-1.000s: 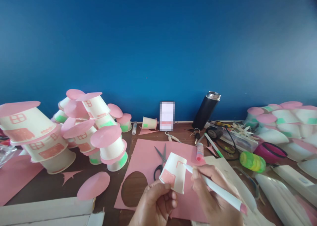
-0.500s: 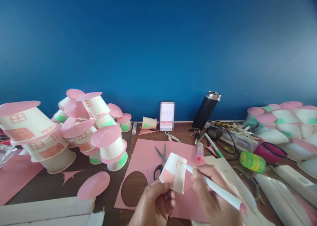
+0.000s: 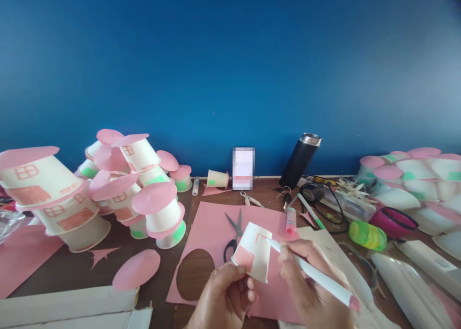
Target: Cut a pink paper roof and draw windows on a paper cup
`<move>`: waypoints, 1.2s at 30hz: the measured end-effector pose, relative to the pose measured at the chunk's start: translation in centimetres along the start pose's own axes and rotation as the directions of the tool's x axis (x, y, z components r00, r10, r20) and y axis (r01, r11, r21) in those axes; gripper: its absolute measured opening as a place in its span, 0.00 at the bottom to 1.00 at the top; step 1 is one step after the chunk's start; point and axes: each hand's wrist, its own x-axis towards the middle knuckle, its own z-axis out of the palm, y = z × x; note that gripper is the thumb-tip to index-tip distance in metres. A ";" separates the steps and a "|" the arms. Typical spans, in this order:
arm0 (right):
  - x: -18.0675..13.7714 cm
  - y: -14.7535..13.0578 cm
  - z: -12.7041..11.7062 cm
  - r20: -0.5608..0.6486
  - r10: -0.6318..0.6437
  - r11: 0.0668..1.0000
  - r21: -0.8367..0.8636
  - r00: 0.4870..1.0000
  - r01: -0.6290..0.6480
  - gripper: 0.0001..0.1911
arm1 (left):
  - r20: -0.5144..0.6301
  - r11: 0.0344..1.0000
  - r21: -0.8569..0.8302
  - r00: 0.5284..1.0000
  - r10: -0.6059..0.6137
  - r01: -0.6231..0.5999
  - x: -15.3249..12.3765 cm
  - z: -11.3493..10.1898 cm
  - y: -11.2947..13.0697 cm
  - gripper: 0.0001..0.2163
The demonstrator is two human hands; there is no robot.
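My left hand (image 3: 225,298) pinches a small white paper cup (image 3: 253,252) by its rim, held upside down and tilted. The cup has a pink door and a pink window outline drawn on it. My right hand (image 3: 311,283) grips a white marker with a pink end (image 3: 313,274); its tip touches the cup's upper side at the window outline. Both hands hover over a pink paper sheet (image 3: 212,233) with a round hole cut out of it.
Black-handled scissors (image 3: 233,233) and a pink glue stick (image 3: 290,222) lie on the sheet. Piles of decorated cups with pink lids stand at left (image 3: 118,185) and right (image 3: 414,175). A black flask (image 3: 300,160), a green container (image 3: 367,235) and a loose pink disc (image 3: 137,270) lie around.
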 end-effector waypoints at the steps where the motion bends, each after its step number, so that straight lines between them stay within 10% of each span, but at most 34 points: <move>1: 0.0 0.0 0.0 0.001 -0.011 1.000 -0.001 1.000 0.011 0.05 | 0.004 1.000 -0.004 1.000 -0.001 0.001 0.0 0.0 0.0 0.04; 36: 0.1 -0.1 0.0 -0.003 0.001 1.000 -0.013 1.000 -0.001 0.06 | -0.077 0.997 -0.066 0.997 -0.033 0.028 0.0 0.0 0.2 0.02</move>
